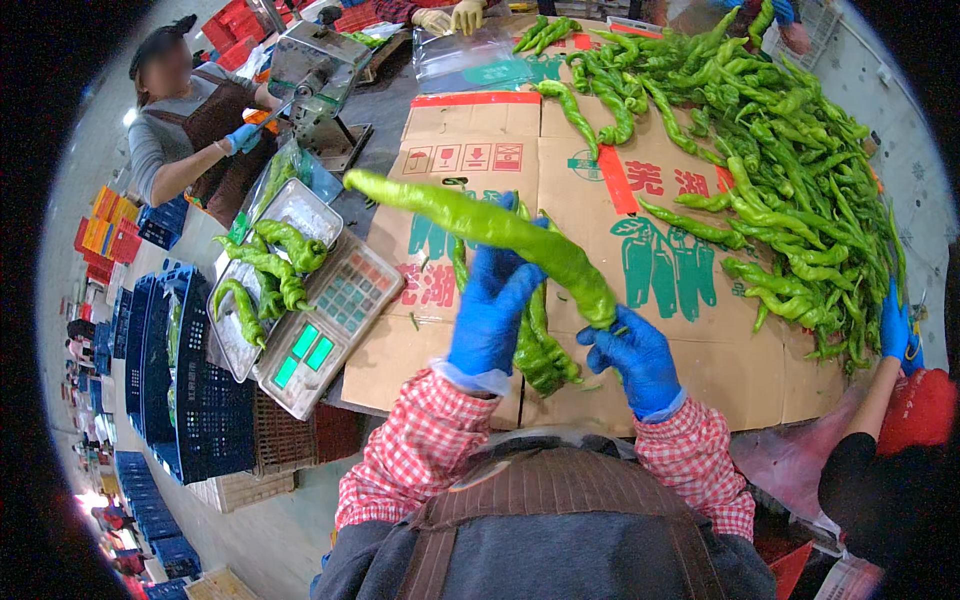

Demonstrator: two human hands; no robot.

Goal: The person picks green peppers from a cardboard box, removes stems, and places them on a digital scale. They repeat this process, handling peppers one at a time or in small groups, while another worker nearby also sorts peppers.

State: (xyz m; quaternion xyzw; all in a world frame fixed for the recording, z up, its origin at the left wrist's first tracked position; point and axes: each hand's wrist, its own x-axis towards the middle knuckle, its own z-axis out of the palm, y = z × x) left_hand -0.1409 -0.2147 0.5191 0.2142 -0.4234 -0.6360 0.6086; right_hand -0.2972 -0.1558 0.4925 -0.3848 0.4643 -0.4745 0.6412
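Note:
A long, curved green pepper (480,229) slants across the view, raised above the flattened cardboard. My right hand (634,360), in a blue glove, pinches its stem end. The pepper passes in front of my left hand (491,307), also blue-gloved, and hides part of its fingers. Whether the left fingers hold anything cannot be made out. More green peppers (544,360) lie on the cardboard (585,390) between my hands, partly hidden by the left one. A large heap of green peppers (795,150) covers the right side of the cardboard.
At left, a digital scale (322,337) carries several peppers on its metal pan (240,352). Blue plastic crates (214,405) stand below it. A co-worker (202,127) handles a metal device (315,75). Other people's gloved hands (469,15) show at the back, another (895,322) at right.

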